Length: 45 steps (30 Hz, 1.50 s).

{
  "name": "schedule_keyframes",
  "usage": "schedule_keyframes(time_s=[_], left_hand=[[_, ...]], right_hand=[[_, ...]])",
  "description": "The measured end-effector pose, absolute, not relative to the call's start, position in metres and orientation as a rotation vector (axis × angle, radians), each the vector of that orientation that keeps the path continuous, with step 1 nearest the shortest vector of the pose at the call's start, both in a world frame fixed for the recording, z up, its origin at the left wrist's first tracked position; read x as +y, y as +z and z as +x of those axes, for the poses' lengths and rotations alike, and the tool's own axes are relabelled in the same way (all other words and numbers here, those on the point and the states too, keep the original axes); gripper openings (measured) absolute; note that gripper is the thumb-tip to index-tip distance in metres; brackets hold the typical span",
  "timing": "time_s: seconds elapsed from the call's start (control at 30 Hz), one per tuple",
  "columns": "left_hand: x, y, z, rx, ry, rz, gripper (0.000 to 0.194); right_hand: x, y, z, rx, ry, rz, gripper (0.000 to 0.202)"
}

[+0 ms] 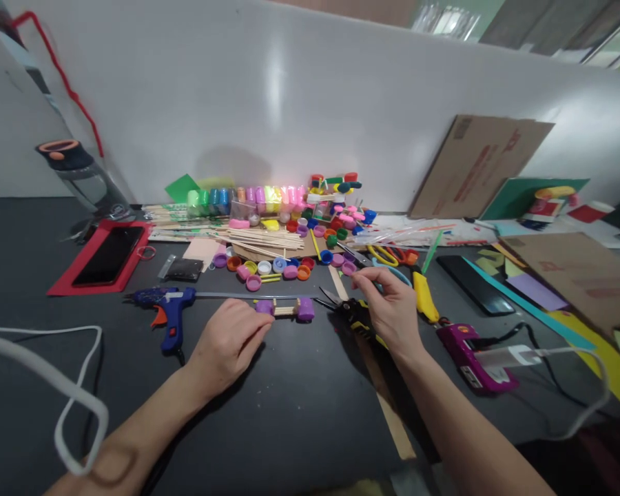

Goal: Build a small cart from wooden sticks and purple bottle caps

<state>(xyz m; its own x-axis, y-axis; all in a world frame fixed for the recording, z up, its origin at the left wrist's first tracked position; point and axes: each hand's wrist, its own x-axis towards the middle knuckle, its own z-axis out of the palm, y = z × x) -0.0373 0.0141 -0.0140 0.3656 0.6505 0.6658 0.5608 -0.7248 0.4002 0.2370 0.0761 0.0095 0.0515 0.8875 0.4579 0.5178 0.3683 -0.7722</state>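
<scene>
Already, pale sticks (286,311) join purple end pieces (305,309) on the worktop (300,420); the left hand (232,341) curls against one end, grip unclear; the right hand (393,306) pinches narrowly above cutters (351,312), contents unclear; bottle caps (264,268) lie loose.

Pale sticks (286,311) bridge two purple caps (305,309) on the tabletop (300,406).

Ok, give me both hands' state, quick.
Left hand: fingers curled, at the left purple cap; whether it grips can't be told.
Right hand: thumb and forefinger closed together near the pliers; anything pinched can't be told.
</scene>
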Motion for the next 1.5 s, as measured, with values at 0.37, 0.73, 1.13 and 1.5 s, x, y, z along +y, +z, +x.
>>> schedule_keyframes(time_s=[0.37,0.73,1.13,1.5], left_hand=[[0.011,-0.014,-0.034,1.124,1.238,2.556,0.014],[0.010,-0.012,-0.037,1.041,1.265,2.542,0.017],[0.009,-0.020,-0.042,1.030,1.241,2.589,0.015],[0.016,-0.022,-0.045,1.145,1.273,2.540,0.011]], right_hand=[[0.096,0.038,0.215,-1.703,0.557,-1.214,0.031],[0.044,0.038,0.189,-1.944,0.603,-1.067,0.015],[-0.087,0.032,0.319,-1.886,0.621,-1.599,0.022],[-0.073,0.038,0.321,-1.940,0.499,-1.718,0.034]])
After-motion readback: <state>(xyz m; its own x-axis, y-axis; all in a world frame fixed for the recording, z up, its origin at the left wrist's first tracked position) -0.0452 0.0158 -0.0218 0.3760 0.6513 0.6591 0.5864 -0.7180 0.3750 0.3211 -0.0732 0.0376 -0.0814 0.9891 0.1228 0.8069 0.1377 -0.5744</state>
